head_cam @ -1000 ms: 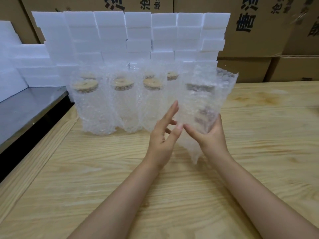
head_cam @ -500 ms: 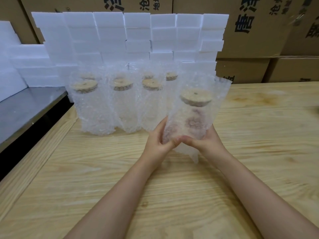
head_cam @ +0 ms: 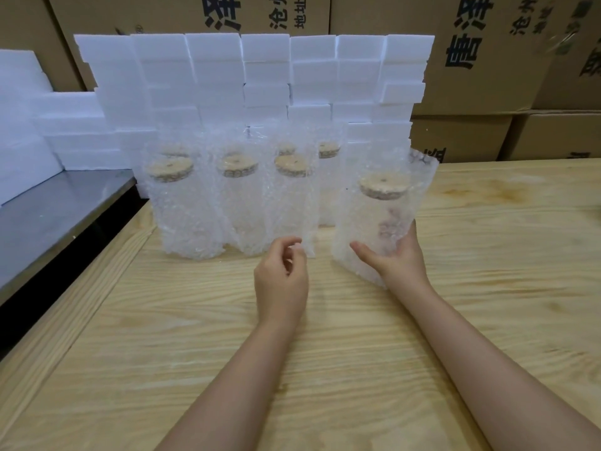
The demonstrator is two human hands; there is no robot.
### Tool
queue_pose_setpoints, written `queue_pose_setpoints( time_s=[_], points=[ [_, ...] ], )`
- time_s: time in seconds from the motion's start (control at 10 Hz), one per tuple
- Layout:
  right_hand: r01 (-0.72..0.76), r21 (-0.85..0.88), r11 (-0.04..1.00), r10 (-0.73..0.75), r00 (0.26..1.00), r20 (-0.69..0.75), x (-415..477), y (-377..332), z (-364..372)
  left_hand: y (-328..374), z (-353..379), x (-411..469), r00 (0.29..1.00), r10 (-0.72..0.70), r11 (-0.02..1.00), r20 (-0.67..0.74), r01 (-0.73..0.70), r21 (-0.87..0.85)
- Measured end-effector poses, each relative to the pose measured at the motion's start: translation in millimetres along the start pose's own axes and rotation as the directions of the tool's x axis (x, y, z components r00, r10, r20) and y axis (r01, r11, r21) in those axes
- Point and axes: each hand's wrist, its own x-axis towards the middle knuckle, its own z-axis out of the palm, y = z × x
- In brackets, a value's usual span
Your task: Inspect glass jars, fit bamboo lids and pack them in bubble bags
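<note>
— Where is your right hand?
— Your right hand (head_cam: 395, 260) grips the bagged jar (head_cam: 374, 219) low down. The thumb lies across the front and the fingers show dimly through the bubble film behind. The jar is upright, and its bamboo lid (head_cam: 383, 186) sits at twelve o'clock from your palm, inside the bag. The bag rises past the lid, and its lower corner hangs below your wrist.

— And your left?
— Your left hand (head_cam: 281, 278) is at nine o'clock of the right, apart from that bag. Its fingers are loosely curled with nothing in them, over the wooden table (head_cam: 325, 353).

— What lies past your hands?
— From ten to twelve o'clock of your left hand, a row of packed jars (head_cam: 185, 206) stands on the table in bubble bags. Three are in front and more are behind, though you cannot tell how many. The nearest of them is just beside your left fingertips. Beyond the row, at twelve o'clock, is a wall of white foam blocks (head_cam: 260, 76), with cardboard boxes (head_cam: 471, 60) behind it. A grey metal surface (head_cam: 48, 216) runs along the table at nine o'clock.
</note>
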Motion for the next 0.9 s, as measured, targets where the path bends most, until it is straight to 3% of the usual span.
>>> queue_pose_setpoints(
  time_s=[0.2, 0.8, 0.9],
  points=[
    [0.015, 0.012, 1.000, -0.015, 1.000, 0.003, 31, 10, 26, -5, 1, 6, 0.991, -0.059, 0.997, -0.124, 0.052, -0.057],
    [-0.053, -0.008, 0.999, 0.053, 0.998, 0.034, 63, 24, 68, -9, 5, 11, 0.983, -0.141, 0.988, -0.114, 0.132, -0.078],
    [-0.091, -0.075, 0.993, 0.093, 0.995, 0.023, 59, 18, 63, -7, 4, 9, 0.990, -0.107, 0.992, -0.090, 0.101, -0.070]
  ],
)
